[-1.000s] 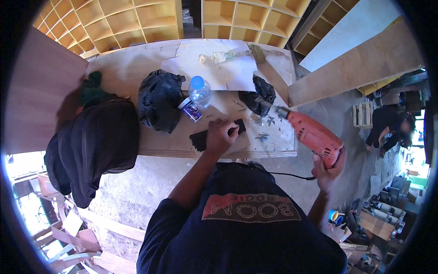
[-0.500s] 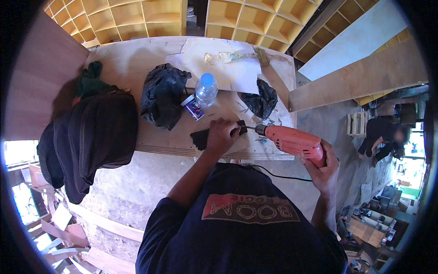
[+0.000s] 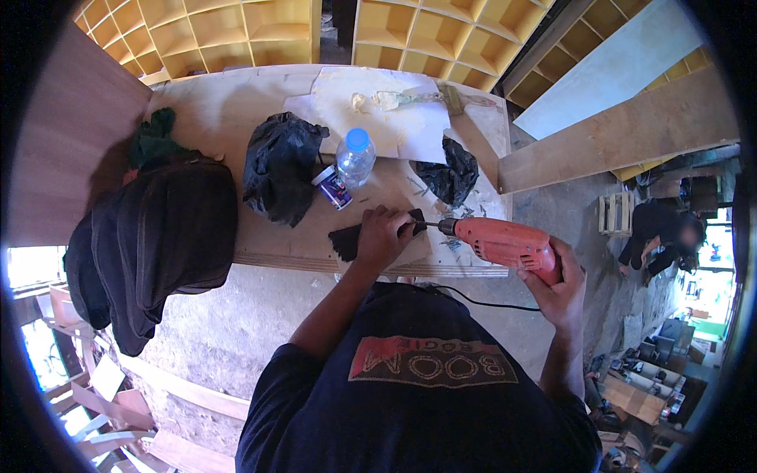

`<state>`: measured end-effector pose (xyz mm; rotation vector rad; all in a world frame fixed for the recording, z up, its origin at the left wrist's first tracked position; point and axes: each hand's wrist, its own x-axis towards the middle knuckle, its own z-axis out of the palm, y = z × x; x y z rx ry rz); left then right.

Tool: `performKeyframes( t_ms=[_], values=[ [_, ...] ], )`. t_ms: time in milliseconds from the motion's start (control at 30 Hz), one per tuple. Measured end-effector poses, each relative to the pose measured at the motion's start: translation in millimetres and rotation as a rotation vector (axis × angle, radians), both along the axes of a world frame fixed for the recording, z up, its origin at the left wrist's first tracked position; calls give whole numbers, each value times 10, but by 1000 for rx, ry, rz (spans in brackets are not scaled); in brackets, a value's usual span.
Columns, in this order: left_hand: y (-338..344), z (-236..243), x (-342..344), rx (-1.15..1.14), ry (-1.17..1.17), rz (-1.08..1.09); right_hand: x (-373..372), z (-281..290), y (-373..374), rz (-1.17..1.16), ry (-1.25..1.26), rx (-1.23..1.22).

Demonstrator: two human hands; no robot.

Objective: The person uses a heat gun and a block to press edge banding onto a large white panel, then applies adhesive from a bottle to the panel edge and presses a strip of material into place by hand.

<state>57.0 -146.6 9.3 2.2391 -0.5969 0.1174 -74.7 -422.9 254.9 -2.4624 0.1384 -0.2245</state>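
Observation:
My right hand [image 3: 558,288] is wrapped round the handle of a red corded power drill [image 3: 505,243], held level with its chuck pointing left. A thin bit [image 3: 428,225] runs from the chuck to the fingers of my left hand [image 3: 384,236]. Those fingers are closed in a pinch at the bit's end; whatever small thing they hold there is hidden. Beneath my left hand lies a black cloth-like piece [image 3: 344,243] on the wooden table, showing on both sides of the fingers.
Beyond my hands stand a clear bottle [image 3: 356,162] with a blue cap, a small labelled tub [image 3: 332,188] and black plastic bags [image 3: 284,165]. A black backpack [image 3: 158,229] sits at the left edge. A paintbrush [image 3: 453,98] lies far back. Another person [image 3: 658,236] crouches at right.
The drill has shifted very slightly left. Both hands keep nearly the same pose.

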Motion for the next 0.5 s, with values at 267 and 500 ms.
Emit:
performKeyframes(
  t_ms=[267,500],
  values=[
    [1,-31,-19,20,-21,-12,453,401,111,285,54,-122],
    [25,-23,-36,35,-35,9,945,782,356,486,343,-272]
  ],
)
